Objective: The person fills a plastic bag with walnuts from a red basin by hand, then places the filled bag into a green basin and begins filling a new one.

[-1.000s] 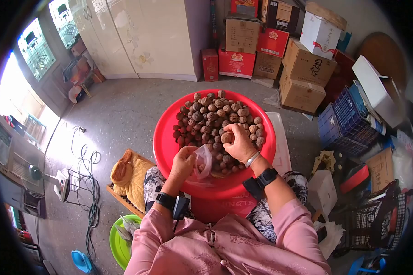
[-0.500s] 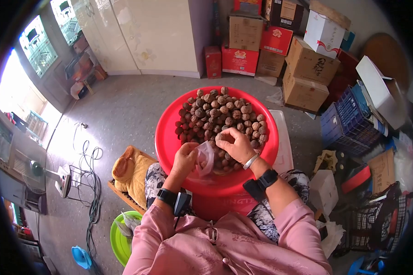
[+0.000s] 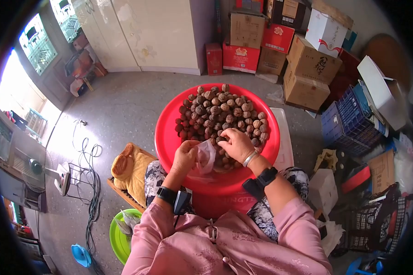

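Near the frame's centre, 1 dark walnut (image 3: 220, 139) is sitting pinched in the right hand (image 3: 237, 145) beside a plastic bag (image 3: 207, 156) that the left hand (image 3: 185, 156) is pinching, both above a red basin (image 3: 166, 133) of walnuts (image 3: 212, 109), bagging seemingly being underway and calling next for a wide opening.

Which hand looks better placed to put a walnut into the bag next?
Probably the right hand: its fingers appear to pinch a dark walnut close beside the plastic bag, while the left hand is occupied gripping the bag.
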Available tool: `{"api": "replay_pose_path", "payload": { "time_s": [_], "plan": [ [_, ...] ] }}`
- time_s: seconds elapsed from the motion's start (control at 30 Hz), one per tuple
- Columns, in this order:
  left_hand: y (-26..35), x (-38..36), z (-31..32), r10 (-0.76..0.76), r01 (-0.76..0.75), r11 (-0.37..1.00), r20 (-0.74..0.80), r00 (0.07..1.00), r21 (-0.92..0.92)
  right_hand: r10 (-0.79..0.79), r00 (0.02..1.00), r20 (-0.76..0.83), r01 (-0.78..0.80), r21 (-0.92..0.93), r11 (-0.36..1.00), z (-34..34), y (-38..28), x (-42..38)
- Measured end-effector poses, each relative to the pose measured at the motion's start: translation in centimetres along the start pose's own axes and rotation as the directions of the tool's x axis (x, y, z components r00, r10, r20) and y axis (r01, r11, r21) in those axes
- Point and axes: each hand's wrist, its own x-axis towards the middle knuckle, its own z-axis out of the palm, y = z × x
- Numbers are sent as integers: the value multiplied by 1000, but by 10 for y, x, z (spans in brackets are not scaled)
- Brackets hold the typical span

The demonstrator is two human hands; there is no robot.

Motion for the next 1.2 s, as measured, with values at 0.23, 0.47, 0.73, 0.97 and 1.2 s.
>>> {"api": "replay_pose_path", "payload": {
  "time_s": [0.23,0.47,0.73,0.97,1.2],
  "plan": [
    [-1,0,-2,9,-9,999,-2,1000,37,235,941,243,-148,-329,933,1,21,-1],
    [-6,3,-3,30,-30,1000,32,999,-3,343,850,399,-128,-475,871,23,46,0],
    [-1,1,-2,-7,8,1000,38,999,-23,403,793,457,-79,-578,812,24,35,7],
    [1,0,-1,-8,9,1000,50,999,-30,406,801,441,-99,-570,816,29,33,9],
    [-8,4,-2,4,-1,999,60,998,-44,320,855,408,-27,-581,813,38,38,7]
  ]
}}
